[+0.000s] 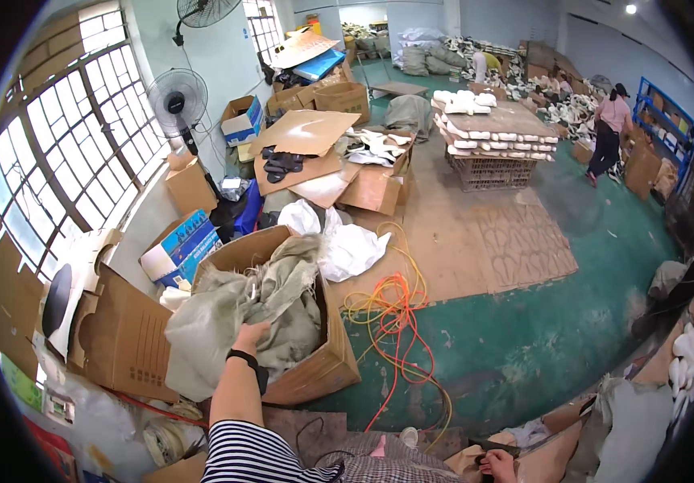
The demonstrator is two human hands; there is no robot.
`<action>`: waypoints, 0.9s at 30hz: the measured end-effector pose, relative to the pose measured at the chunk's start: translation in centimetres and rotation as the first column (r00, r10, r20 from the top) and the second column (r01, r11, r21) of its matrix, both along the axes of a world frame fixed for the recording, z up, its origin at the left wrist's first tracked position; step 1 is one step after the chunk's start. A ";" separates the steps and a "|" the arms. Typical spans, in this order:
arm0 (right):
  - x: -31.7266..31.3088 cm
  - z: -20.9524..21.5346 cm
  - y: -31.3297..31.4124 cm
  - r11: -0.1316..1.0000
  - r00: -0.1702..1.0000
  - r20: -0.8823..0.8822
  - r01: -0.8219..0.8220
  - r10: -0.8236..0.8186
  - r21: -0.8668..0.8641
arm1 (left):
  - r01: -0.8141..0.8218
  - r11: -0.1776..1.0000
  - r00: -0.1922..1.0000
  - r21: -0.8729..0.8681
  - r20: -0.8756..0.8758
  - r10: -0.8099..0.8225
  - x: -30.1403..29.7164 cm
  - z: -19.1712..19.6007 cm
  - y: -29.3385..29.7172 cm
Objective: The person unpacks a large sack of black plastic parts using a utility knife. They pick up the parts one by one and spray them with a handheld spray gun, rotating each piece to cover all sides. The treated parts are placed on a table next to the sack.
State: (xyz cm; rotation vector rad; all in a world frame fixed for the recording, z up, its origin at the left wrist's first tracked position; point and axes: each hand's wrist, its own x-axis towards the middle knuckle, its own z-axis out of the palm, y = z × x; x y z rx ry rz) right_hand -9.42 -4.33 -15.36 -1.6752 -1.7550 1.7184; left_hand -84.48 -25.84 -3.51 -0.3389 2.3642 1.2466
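My left hand [252,335], with a dark band at its wrist, is closed on a fold of a grey-green woven sack [210,326]. The sack lies crumpled in a large open cardboard box [327,354] and spills over its near left side. At the lower edge, my right hand [498,464] has curled fingers around something small and dark. That hand is beside brown paper or cardboard [464,463], and what it holds is too small to make out. A white plastic bag [351,249] rests against the far side of the box.
Orange and yellow hoses [399,314] lie coiled on the green floor right of the box. Cardboard boxes [133,330] stand along the window wall. Farther off are a loaded stack of trays [496,133] and a person in pink [611,125]. White pieces [691,354] are heaped at right.
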 end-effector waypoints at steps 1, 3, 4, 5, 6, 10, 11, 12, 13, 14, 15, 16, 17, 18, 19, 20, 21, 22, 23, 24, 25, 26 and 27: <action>-2.2 2.6 -0.7 0.994 0.999 -0.018 0.048 -0.050 -0.097 | 0.138 0.990 0.990 -0.018 -0.023 -0.138 -1.5 -1.9 -2.8; -2.9 5.8 -1.6 0.984 0.996 0.018 -0.084 0.082 0.159 | 0.286 0.958 0.955 -0.025 -0.078 -0.287 -1.7 -3.2 -1.8; -1.8 7.0 -3.0 0.950 0.993 0.080 -0.108 0.088 0.294 | 0.312 0.950 0.944 -0.010 -0.112 -0.311 1.7 -2.4 3.5; -0.2 6.0 -3.6 0.996 0.982 0.190 0.007 -0.023 0.087 | 0.321 0.947 0.934 -0.014 -0.159 -0.319 4.9 -0.4 6.6; 0.3 5.4 -4.3 0.947 0.952 0.052 0.306 -0.302 -0.095 | 0.375 0.927 0.912 -0.007 -0.175 -0.370 6.4 0.7 8.1; 0.4 11.3 -8.7 0.946 0.957 0.051 0.273 -0.286 0.175 | 0.510 0.099 -0.242 -0.855 -0.253 -0.937 10.1 -4.6 10.4; 1.7 10.3 -9.8 0.870 0.963 0.177 0.096 -0.205 0.484 | 0.735 0.122 -0.237 -0.667 -0.421 -0.875 11.7 -5.2 11.4; 2.5 9.4 -10.6 0.872 0.957 0.136 0.167 -0.255 0.460 | 0.953 0.300 0.300 0.034 -0.229 -0.926 12.5 -6.5 11.7; 2.9 10.8 -11.6 0.885 0.930 0.158 0.249 -0.332 0.393 | 0.466 0.709 0.744 0.529 0.200 -0.638 13.5 -7.9 12.3; 3.6 12.6 -12.5 0.885 0.895 0.184 0.335 -0.406 0.324 | 0.370 0.854 0.772 0.365 0.391 -0.501 15.8 -8.1 14.7; 4.2 14.6 -13.5 0.820 0.829 0.163 0.465 -0.535 0.333 | 0.488 0.832 0.736 0.264 0.388 -0.555 18.8 -7.8 17.3; 5.1 15.9 -15.1 0.747 0.758 0.137 0.566 -0.638 0.348 | 0.579 0.798 0.712 0.167 0.374 -0.594 21.8 -7.3 19.8; 7.3 14.2 -18.0 0.639 0.661 0.080 0.677 -0.746 0.365 | 0.670 0.709 0.604 0.221 0.394 -0.693 25.5 -7.2 23.4; 8.1 14.1 -20.2 0.544 0.562 0.073 0.748 -0.824 0.379 | 0.735 0.624 0.504 0.266 0.402 -0.765 28.5 -6.6 26.3; 9.4 14.5 -22.4 0.445 0.458 0.067 0.803 -0.886 0.398 | 0.784 0.535 0.396 0.315 0.410 -0.822 32.1 -6.2 28.9; 10.2 14.3 -24.9 0.345 0.350 0.066 0.844 -0.935 0.410 | 0.825 0.454 0.331 0.336 0.363 -0.871 35.2 -6.0 31.0; 11.0 12.9 -27.0 0.242 0.265 0.013 0.858 -0.964 0.453 | 0.864 0.363 0.251 0.350 0.325 -0.912 38.3 -5.6 33.5; 11.8 11.6 -28.4 0.140 0.190 -0.063 0.876 -0.980 0.462 | 0.892 0.267 0.166 0.365 0.285 -0.944 41.9 -5.1 35.8; 12.1 11.9 -29.4 0.087 0.118 -0.043 0.889 -0.992 0.449 | 0.926 0.197 0.117 0.323 0.251 -0.961 45.3 -4.4 37.6; 12.6 12.3 -30.5 0.045 0.060 -0.020 0.899 -0.998 0.436 | 0.950 0.137 0.076 0.280 0.218 -0.973 48.6 -3.0 38.8; 13.0 12.2 -32.7 -0.041 -0.039 -0.013 0.897 -0.999 0.439 | 0.966 0.067 0.020 0.248 0.185 -0.983 53.3 -1.7 39.7; 13.3 11.8 -34.2 -0.114 -0.119 -0.015 0.889 -0.993 0.444 | 0.976 0.011 -0.020 0.219 0.139 -0.990 57.5 -0.4 40.3; 13.7 11.4 -35.7 -0.171 -0.180 -0.023 0.873 -0.983 0.456 | 0.965 -0.098 -0.130 0.242 0.123 -0.984 61.6 0.5 40.2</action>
